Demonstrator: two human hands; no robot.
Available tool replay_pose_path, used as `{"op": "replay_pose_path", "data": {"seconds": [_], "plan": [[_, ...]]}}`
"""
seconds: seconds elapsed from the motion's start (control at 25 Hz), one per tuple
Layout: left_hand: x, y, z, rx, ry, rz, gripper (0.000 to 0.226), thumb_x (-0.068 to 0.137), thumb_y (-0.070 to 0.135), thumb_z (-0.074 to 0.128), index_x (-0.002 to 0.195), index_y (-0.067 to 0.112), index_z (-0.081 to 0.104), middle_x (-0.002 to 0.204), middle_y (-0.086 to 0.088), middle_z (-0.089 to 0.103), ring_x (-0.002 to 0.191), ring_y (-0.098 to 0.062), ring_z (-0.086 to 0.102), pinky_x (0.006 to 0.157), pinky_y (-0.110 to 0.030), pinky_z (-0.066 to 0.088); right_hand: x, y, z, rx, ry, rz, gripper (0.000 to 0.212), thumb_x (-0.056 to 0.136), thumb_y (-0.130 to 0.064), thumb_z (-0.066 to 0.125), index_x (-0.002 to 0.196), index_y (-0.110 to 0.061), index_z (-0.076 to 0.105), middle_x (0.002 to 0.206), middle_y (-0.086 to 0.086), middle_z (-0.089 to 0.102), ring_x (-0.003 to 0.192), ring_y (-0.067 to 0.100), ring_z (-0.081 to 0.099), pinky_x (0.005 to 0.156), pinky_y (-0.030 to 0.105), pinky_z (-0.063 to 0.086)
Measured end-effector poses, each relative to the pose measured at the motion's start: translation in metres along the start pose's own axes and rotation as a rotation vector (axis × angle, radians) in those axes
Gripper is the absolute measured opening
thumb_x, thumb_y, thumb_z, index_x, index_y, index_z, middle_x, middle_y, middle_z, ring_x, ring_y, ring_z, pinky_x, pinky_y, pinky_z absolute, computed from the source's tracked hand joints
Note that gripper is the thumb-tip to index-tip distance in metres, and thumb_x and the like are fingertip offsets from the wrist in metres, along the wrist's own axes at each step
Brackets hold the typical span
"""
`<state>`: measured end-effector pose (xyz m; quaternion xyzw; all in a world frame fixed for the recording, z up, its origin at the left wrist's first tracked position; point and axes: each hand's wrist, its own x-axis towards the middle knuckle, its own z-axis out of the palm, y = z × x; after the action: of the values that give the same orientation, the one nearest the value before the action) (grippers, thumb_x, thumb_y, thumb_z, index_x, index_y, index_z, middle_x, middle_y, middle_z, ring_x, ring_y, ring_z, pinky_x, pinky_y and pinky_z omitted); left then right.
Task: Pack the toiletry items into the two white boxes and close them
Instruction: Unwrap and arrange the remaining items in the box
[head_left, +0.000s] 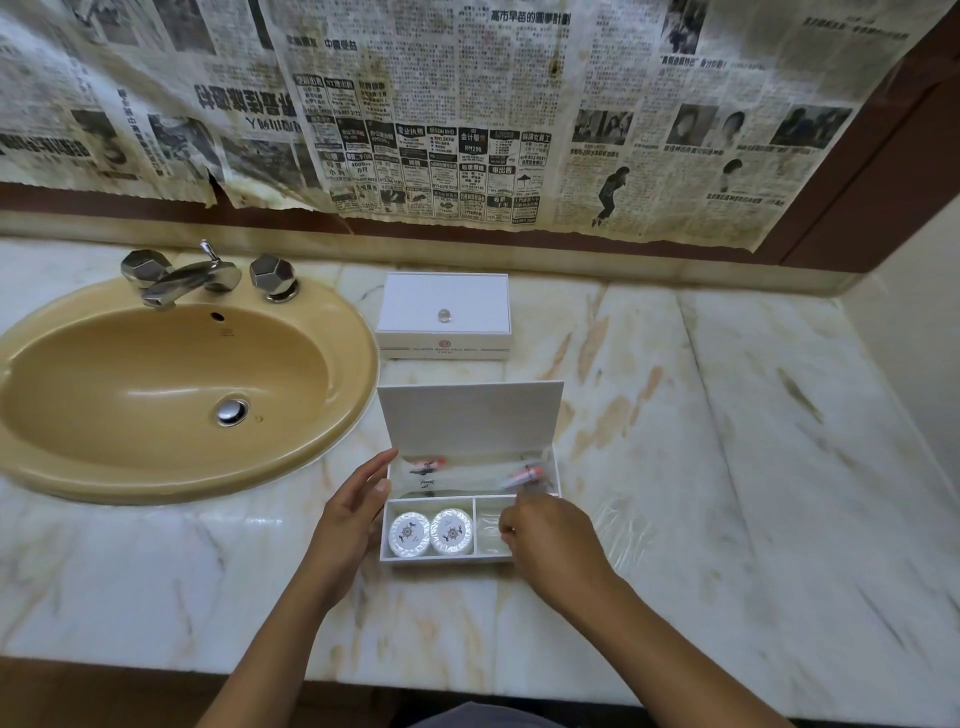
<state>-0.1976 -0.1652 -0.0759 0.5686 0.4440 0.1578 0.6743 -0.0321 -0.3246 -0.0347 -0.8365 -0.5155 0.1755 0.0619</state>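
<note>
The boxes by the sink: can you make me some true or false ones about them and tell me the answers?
1. The far white box has its lid shut. True.
2. The near white box is closed too. False: its lid stands open.
3. Two round wrapped soaps lie in the near box's front left compartment. True.
4. The left hand is inside the sink. False: it rests against the near box's left side.
5. The right hand is over the near box's front right part. True.
6. The far box sits on top of the near one. False: they stand apart on the counter.
</note>
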Motion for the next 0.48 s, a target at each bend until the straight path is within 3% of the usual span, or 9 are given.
{"op": "replay_pose_path", "data": {"seconds": [0.08, 0.24, 0.36, 0.48], "plan": [[0.000, 0.000, -0.001, 0.000, -0.005, -0.003, 0.033, 0.104, 0.029, 0.052, 0.126, 0.051, 0.064, 0.133, 0.015, 0.065, 0.127, -0.010, 0.059, 0.106, -0.035, 0.046, 0.004, -0.003, 0.002, -0.018, -0.033, 0.028, 0.018, 0.077, 0.000, 0.049, 0.066, -0.015, 0.053, 0.071, 0.003, 0.047, 0.066, 0.025, 0.045, 0.047, 0.025, 0.021], [-0.001, 0.002, 0.000, -0.010, -0.002, -0.011, 0.033, 0.104, 0.028, 0.052, 0.125, 0.050, 0.065, 0.131, 0.015, 0.067, 0.125, -0.010, 0.061, 0.103, -0.033, 0.048, 0.006, -0.004, 0.001, 0.058, -0.006, 0.061, 0.015, 0.080, -0.006, 0.050, 0.071, -0.017, 0.054, 0.073, 0.006, 0.053, 0.071, 0.027, 0.049, 0.059, 0.027, 0.031], [-0.001, 0.003, 0.001, -0.016, -0.005, -0.012, 0.033, 0.104, 0.028, 0.052, 0.125, 0.050, 0.065, 0.130, 0.013, 0.068, 0.123, -0.012, 0.063, 0.099, -0.034, 0.051, 0.000, 0.000, -0.004, 0.196, 0.118, 0.033, 0.015, 0.086, -0.015, 0.052, 0.088, -0.018, 0.068, 0.093, 0.002, 0.067, 0.090, 0.021, 0.061, 0.070, 0.026, 0.043], [-0.003, 0.005, 0.001, -0.027, -0.006, -0.018, 0.033, 0.104, 0.027, 0.052, 0.125, 0.049, 0.064, 0.128, 0.014, 0.069, 0.120, -0.011, 0.065, 0.090, -0.029, 0.052, -0.003, 0.011, -0.011, 0.306, 0.332, -0.002, 0.014, 0.083, -0.010, 0.063, 0.090, -0.019, 0.072, 0.094, -0.003, 0.068, 0.090, 0.015, 0.062, 0.076, 0.019, 0.044]]}}
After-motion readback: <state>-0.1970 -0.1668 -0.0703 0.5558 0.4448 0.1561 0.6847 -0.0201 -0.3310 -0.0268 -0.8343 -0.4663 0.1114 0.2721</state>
